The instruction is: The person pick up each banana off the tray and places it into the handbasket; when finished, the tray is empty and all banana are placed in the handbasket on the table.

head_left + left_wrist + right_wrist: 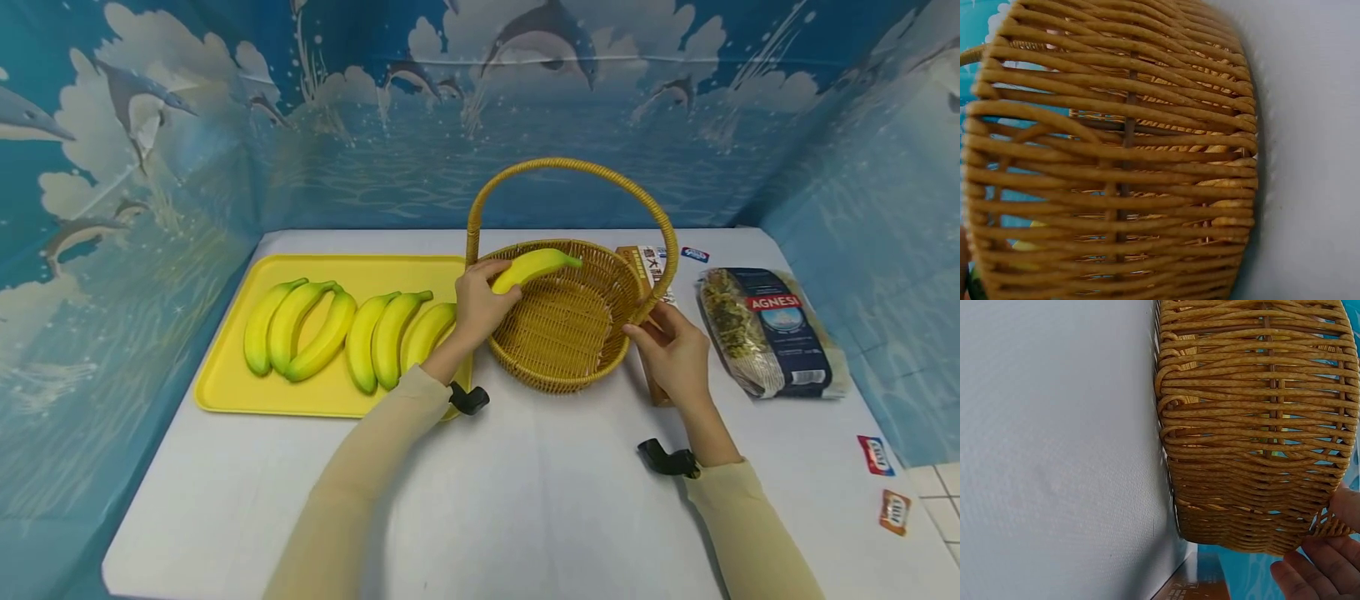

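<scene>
My left hand [482,302] grips a yellow banana [536,267] by one end, over the left rim of a round wicker basket [558,379]. The banana's green stem points right, above the basket's inside. With thumb and fingers, my right hand [672,350] pinches the basket's right rim beside the foot of its tall arched handle [567,163]. In the right wrist view the thumb and fingertips [1329,565] are at the rim. Woven basket side [1116,175] fills most of the left wrist view. Several bananas [321,333] lie on a yellow tray [360,267], some partly behind my left hand.
A narrow brown-and-white box [658,392] lies behind and right of the basket, partly covered by my right hand. Further right is an AGNESI pasta bag [776,333]. Small packets [894,512] lie near the table's right edge. A dolphin-print curtain [375,167] surrounds the white table [525,500].
</scene>
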`<state>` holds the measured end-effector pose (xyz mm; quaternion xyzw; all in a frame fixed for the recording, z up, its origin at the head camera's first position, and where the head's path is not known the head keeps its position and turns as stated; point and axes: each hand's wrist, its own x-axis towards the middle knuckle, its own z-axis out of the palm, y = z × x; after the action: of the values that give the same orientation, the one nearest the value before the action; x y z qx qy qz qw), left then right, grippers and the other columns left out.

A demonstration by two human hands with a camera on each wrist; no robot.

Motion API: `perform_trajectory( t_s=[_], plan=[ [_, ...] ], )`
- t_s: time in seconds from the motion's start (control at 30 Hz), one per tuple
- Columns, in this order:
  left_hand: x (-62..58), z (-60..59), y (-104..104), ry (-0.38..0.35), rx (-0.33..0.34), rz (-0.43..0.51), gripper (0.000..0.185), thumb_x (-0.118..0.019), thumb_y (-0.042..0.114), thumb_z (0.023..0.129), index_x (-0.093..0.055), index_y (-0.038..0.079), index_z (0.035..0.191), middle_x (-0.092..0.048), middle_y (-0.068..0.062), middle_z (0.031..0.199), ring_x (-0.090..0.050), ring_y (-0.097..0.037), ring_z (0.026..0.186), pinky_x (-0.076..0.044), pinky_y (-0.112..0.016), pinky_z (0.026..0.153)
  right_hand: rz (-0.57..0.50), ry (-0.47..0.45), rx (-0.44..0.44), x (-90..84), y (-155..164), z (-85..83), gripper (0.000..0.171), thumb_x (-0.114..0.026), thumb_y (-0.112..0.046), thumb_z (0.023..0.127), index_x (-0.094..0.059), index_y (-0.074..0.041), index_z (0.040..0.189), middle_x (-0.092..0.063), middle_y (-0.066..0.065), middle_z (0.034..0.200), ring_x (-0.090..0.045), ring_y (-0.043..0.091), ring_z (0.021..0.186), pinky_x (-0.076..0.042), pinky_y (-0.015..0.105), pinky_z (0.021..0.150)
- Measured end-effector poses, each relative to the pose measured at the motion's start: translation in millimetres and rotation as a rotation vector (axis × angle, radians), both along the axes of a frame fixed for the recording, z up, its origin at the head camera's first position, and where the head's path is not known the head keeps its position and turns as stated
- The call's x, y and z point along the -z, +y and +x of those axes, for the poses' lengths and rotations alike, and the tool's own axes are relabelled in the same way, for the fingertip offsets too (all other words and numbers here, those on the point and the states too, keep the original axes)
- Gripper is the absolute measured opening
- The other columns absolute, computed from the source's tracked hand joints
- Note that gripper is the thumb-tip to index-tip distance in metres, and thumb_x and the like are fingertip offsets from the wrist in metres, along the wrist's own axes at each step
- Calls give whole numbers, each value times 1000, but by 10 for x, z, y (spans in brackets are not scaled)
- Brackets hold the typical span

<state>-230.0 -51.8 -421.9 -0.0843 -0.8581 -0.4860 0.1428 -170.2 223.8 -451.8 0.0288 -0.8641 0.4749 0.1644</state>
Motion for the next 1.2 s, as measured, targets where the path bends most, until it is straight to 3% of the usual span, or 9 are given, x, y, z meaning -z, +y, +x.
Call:
perform_trajectory(
  t_s=[0.23, 0.53, 0.77, 1.0, 1.2],
  plan=[
    [42, -84, 67, -26, -39, -73, 38, -70, 10, 84, -68, 1, 121, -67, -13, 124, -59, -29, 118, -45, -41, 102, -5, -16, -2, -14, 12, 7, 50, -71, -19, 89, -57, -1, 134, -63, 19, 129, -63, 38, 114, -49, 11, 86],
    [75, -147, 79, -73, -70, -185, 39, -68, 13, 87, -67, 4, 125, -66, -11, 127, -58, -28, 119, -48, -40, 99, -1, -6, 2, -11, 2, -7, 51, -71, -18, 89, -56, -2, 135, -63, 19, 130, -63, 38, 114, -49, 10, 85],
    [96, -147, 99, -104, -82, -255, 38, -69, 14, 88, -67, 7, 125, -66, -8, 128, -59, -25, 119, -49, -37, 99, -2, -19, 8, -5, -3, 2, 50, -71, -18, 89, -57, -2, 135, -64, 18, 128, -66, 26, 112, -47, 6, 83],
    [112, -147, 126, -73, -112, -345, 35, -72, 15, 88, -69, 9, 123, -68, -5, 126, -61, -24, 118, -49, -36, 99, 6, -16, 18, -33, -12, 6, 51, -71, -19, 89, -56, -2, 135, -63, 18, 130, -63, 38, 114, -47, 7, 83],
    [130, -157, 143, -79, -145, -408, 36, -72, 17, 88, -69, 12, 123, -69, -3, 124, -65, -23, 112, -52, -35, 95, 4, -15, 23, -12, -22, 0, 51, -72, -18, 88, -57, -3, 135, -64, 17, 129, -63, 38, 114, -48, 8, 84]
  ],
)
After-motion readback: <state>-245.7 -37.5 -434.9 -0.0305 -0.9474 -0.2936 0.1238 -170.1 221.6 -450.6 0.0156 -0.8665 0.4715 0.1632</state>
